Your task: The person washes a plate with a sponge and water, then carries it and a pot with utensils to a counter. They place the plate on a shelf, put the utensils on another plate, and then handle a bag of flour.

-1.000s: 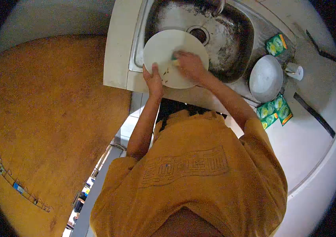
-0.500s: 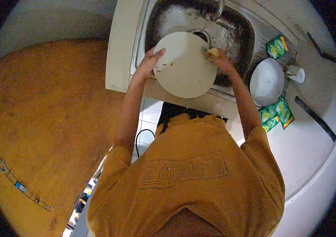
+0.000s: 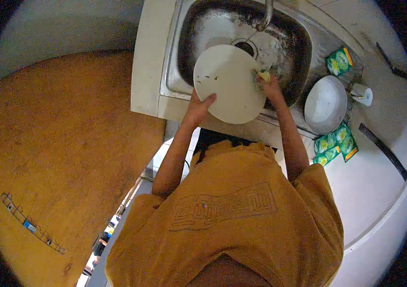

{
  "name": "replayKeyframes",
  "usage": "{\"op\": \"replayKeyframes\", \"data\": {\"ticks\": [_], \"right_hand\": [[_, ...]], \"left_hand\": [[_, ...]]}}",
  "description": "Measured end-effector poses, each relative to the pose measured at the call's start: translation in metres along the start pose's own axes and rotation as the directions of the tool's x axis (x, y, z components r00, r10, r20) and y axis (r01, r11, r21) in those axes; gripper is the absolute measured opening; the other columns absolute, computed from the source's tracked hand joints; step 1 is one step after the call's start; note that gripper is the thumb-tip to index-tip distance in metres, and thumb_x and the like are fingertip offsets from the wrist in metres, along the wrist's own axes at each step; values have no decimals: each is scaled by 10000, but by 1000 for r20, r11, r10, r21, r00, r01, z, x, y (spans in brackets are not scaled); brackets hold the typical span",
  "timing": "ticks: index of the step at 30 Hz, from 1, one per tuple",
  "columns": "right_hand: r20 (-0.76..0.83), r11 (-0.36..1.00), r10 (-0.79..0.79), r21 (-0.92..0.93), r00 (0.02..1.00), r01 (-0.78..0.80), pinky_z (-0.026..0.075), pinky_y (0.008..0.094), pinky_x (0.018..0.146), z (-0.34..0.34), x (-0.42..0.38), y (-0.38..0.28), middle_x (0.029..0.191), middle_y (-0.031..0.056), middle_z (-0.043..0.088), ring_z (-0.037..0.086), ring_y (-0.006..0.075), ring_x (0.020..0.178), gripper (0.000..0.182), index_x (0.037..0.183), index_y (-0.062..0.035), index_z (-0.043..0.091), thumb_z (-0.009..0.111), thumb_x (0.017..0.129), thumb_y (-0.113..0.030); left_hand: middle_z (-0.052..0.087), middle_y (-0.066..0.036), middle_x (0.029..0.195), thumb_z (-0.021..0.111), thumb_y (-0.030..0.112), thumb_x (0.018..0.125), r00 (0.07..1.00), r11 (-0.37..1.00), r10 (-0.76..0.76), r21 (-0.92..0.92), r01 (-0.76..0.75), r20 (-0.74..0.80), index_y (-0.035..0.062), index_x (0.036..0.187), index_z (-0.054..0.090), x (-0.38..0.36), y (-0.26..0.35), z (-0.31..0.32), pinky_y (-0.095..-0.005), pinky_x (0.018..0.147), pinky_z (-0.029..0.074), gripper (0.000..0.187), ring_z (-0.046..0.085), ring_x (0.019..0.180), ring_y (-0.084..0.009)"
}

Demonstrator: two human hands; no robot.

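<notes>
A round, pale plate with a few dark specks of residue is held over the near edge of the sink. My left hand grips its lower left rim, thumb on the upper face and the other fingers hidden beneath. At the right rim, my right hand is closed around a small yellow-and-green sponge, pressed close to the plate. Behind the plate, the round drain shows in part.
A curved metal faucet hangs over the stained basin. To the right stand a white round pan and a white cup. Green sachets lie on the counter above the pan, and more green packets below it.
My left hand has slid from the plate's left side down to its lower left rim. The plate and my right hand with the sponge sit slightly lower and further right in view.
</notes>
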State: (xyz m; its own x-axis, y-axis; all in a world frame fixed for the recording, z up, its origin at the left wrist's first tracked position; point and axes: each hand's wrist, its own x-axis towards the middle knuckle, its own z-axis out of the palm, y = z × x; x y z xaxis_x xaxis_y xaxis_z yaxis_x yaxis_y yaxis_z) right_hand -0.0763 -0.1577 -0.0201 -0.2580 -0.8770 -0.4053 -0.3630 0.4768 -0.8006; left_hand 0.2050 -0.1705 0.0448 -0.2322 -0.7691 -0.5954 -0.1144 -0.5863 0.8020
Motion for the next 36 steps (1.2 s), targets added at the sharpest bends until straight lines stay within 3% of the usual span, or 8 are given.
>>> {"op": "replayKeyframes", "data": {"ticks": [2,4,7,16,23,28,29,36], "right_hand": [[33,992,74,-101,997,-71,496,413,765,0,-18,-19,964,190,660,631,309,868,261,988,-9,645,627,780,-165],[-16,812,-250,-547,968,201,434,422,927,8,-33,-21,1213,223,511,505,354,1132,389,1095,-30,599,706,750,-176],[33,677,-448,-641,893,363,392,443,991,25,-56,-45,1293,209,426,415,370,1215,424,1087,-37,595,691,677,-85],[271,674,-697,-68,664,736,413,431,988,85,-10,-120,1150,194,530,504,385,1118,463,1125,-69,580,657,672,-18],[337,765,-360,-427,870,482,416,429,999,68,-2,-88,1163,202,539,507,383,1129,447,1160,-80,581,649,718,-73],[502,503,-625,-327,598,800,482,483,907,105,-17,-103,1143,218,574,563,395,1071,363,1120,-63,576,590,764,-128],[232,598,-723,-261,651,758,497,489,868,100,-7,-108,1101,222,586,591,377,1024,341,1100,-38,578,582,778,-150],[332,713,-65,-645,941,276,477,461,907,45,6,-80,1085,214,601,592,362,1031,357,1108,-13,572,586,801,-195]], "left_hand": [[510,-136,1296,684,106,826,999,995,-24,-99,26,24,63,1396,298,8,-4,-4,-375,992,423,690,501,1186,-256],[513,-131,1292,684,107,826,997,978,-47,-199,57,54,65,1393,305,13,-11,-6,-375,985,432,683,502,1186,-255],[529,-116,1267,669,94,832,996,938,-50,-341,70,67,75,1380,328,14,-12,-4,-377,968,452,646,512,1171,-243],[531,-92,1244,634,80,794,991,999,-31,-39,37,126,70,1371,349,1,-10,-9,-347,953,439,644,521,1125,-219],[523,-123,1272,663,119,817,994,954,-63,-287,87,94,75,1383,329,-11,-27,-5,-450,968,467,659,533,1145,-287],[522,-121,1258,659,146,828,997,995,50,-86,-46,54,94,1390,321,-8,-38,-1,-458,881,517,657,536,1132,-298],[522,-121,1258,659,146,828,997,996,54,-81,-49,60,94,1390,321,-8,-38,0,-458,881,517,657,536,1132,-298],[517,-110,1258,616,76,862,990,932,-129,-348,103,-52,75,1368,353,-25,-19,-4,-369,944,445,570,517,1126,-229]]}}
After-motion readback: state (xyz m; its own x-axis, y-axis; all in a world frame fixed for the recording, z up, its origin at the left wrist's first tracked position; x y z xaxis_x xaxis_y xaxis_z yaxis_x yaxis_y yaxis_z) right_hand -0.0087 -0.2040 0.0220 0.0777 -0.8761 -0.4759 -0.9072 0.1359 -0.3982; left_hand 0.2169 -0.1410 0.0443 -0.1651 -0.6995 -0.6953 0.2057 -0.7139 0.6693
